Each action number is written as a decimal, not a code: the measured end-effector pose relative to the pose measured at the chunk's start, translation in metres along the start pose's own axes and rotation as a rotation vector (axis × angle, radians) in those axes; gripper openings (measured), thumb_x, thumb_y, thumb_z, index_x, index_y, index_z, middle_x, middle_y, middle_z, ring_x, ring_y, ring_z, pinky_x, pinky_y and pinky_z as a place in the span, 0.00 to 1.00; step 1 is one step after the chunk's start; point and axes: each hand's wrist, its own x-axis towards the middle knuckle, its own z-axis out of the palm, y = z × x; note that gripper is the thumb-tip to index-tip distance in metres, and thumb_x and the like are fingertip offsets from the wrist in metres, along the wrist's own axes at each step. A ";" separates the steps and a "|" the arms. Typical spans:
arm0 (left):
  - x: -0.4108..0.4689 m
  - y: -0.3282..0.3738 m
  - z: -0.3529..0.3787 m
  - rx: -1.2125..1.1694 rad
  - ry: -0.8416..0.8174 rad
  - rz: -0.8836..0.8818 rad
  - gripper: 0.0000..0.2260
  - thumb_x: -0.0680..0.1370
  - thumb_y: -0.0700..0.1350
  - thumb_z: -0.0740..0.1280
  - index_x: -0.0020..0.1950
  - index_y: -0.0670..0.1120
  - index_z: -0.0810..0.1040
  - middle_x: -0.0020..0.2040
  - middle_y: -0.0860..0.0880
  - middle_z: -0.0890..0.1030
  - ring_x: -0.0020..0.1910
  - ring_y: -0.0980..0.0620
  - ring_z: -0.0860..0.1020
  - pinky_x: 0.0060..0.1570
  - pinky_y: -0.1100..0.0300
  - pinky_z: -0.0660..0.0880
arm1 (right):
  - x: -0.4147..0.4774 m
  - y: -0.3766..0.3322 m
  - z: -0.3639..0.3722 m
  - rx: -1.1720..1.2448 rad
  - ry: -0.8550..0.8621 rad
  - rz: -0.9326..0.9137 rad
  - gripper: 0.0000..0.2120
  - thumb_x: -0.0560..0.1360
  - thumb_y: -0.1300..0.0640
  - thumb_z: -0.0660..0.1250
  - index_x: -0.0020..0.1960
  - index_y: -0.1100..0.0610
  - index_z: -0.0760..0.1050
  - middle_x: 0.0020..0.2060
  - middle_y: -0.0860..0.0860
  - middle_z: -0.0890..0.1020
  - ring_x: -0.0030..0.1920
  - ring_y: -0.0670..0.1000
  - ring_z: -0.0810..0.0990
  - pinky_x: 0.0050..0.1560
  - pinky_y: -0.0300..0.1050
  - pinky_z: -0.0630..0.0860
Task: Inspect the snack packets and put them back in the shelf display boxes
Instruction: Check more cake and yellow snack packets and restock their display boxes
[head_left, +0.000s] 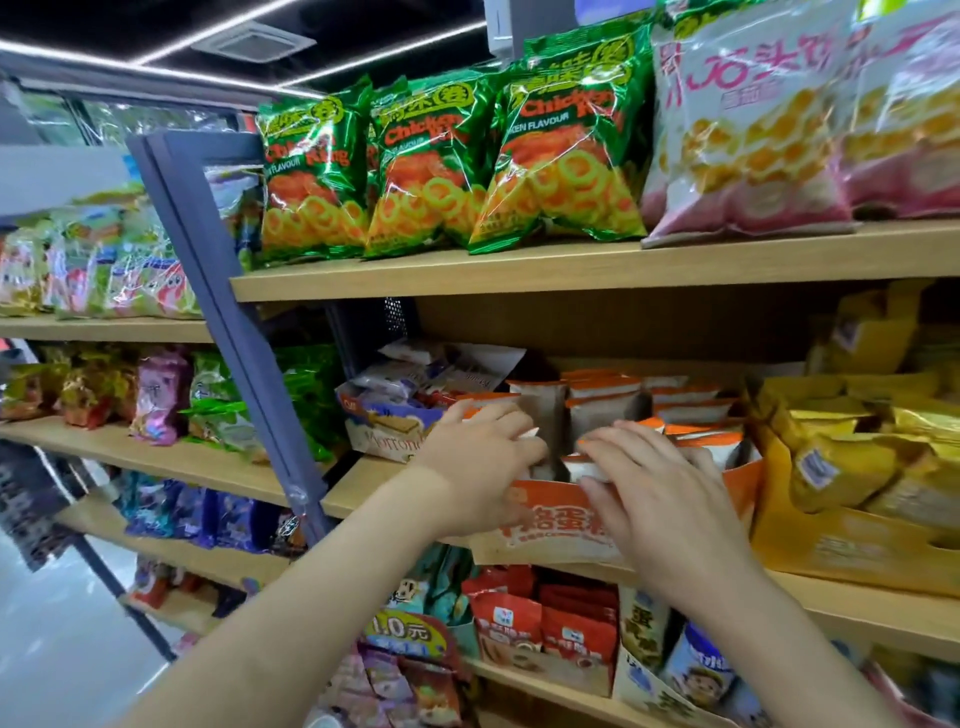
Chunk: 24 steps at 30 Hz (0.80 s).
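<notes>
An orange display box (540, 499) stands on the middle shelf, filled with rows of upright orange-topped snack packets (602, 410). My left hand (478, 457) reaches over the box's front left corner. Its fingers curl over a packet (531, 435) whose white corner shows between them, and its thumb is against the box front. My right hand (660, 483) lies over the front right of the box, fingers fairly straight across the packet tops and touching a front packet (584, 465). The packets under both hands are mostly hidden.
A yellow box of gold packets (841, 540) stands right of the orange box, and a wafer box (384, 431) left of it. Green chicken-ring bags (431, 171) fill the shelf above. A grey upright post (223, 312) runs down the left. Red packets (550, 629) sit on the shelf below.
</notes>
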 end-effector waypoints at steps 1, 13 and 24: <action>0.000 -0.005 -0.001 0.007 -0.015 0.024 0.27 0.74 0.63 0.67 0.71 0.55 0.68 0.74 0.51 0.64 0.76 0.48 0.55 0.74 0.43 0.54 | 0.003 0.002 -0.003 0.005 -0.008 0.005 0.14 0.74 0.49 0.69 0.58 0.50 0.80 0.56 0.46 0.83 0.61 0.50 0.79 0.52 0.53 0.76; 0.012 -0.008 0.011 0.008 0.192 0.146 0.32 0.77 0.70 0.48 0.43 0.51 0.85 0.48 0.52 0.78 0.59 0.48 0.72 0.56 0.47 0.71 | 0.004 0.016 0.013 0.404 0.202 0.057 0.10 0.75 0.62 0.70 0.54 0.53 0.83 0.50 0.45 0.84 0.58 0.48 0.77 0.58 0.54 0.76; -0.014 0.007 0.010 -0.310 0.356 -0.075 0.27 0.76 0.66 0.52 0.67 0.54 0.75 0.69 0.53 0.72 0.73 0.52 0.62 0.75 0.48 0.56 | 0.007 0.005 -0.013 0.591 0.487 -0.022 0.08 0.76 0.61 0.67 0.52 0.56 0.83 0.47 0.40 0.79 0.53 0.47 0.76 0.57 0.37 0.71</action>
